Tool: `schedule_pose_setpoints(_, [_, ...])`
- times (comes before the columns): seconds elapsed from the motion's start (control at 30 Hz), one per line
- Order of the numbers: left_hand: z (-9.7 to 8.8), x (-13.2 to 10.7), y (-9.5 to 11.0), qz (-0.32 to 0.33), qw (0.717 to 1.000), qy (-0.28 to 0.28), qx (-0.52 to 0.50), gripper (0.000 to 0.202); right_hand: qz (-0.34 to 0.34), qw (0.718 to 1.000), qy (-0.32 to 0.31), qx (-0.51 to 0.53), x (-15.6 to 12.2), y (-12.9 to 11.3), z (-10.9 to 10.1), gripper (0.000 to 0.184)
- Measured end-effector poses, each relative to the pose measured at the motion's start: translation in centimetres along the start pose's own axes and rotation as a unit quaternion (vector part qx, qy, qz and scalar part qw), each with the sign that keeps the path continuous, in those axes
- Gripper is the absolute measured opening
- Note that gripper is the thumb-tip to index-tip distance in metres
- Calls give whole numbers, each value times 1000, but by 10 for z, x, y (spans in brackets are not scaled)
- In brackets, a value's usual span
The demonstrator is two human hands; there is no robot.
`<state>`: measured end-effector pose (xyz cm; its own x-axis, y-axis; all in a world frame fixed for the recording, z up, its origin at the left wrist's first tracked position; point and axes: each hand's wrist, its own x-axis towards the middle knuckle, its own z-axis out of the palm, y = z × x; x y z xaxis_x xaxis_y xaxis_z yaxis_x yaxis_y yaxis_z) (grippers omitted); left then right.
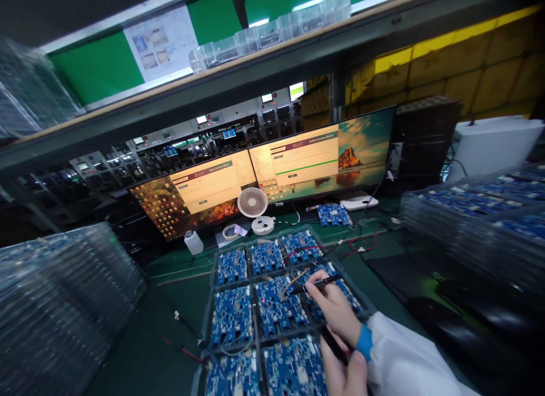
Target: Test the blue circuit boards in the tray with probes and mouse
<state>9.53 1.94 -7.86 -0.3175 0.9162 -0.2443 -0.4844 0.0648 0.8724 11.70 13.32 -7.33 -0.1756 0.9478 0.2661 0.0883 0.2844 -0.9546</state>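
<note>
A clear tray holds several blue circuit boards in separate pockets. My right hand is over the tray's right side and grips a thin black probe, whose tip points left over a board. Just below it, at the picture's lower edge, my left hand holds a second black probe over the lower right boards. Thin red and yellow wires trail across the boards. A white sleeve with a blue cuff covers the right wrist.
Two monitors stand behind the tray. Before them are a small white fan, a tape roll, a white bottle and a loose blue board. Stacks of clear trays stand left and right.
</note>
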Motion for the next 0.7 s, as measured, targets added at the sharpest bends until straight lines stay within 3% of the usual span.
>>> schedule_pose_setpoints(0.23, [2,-1,0,9,1000,-3,-26,76,0,1000,27,-7,2,3,-3,26])
schedule_pose_setpoints(0.53, [0,-8,13,-9,999,-37,-19,58,2,999,33,-32,4,2,-6,22])
schedule_pose_setpoints(0.7, [-2,-11,18,-15,999,-25,-24,54,4,998,29,-49,4,5,-4,20])
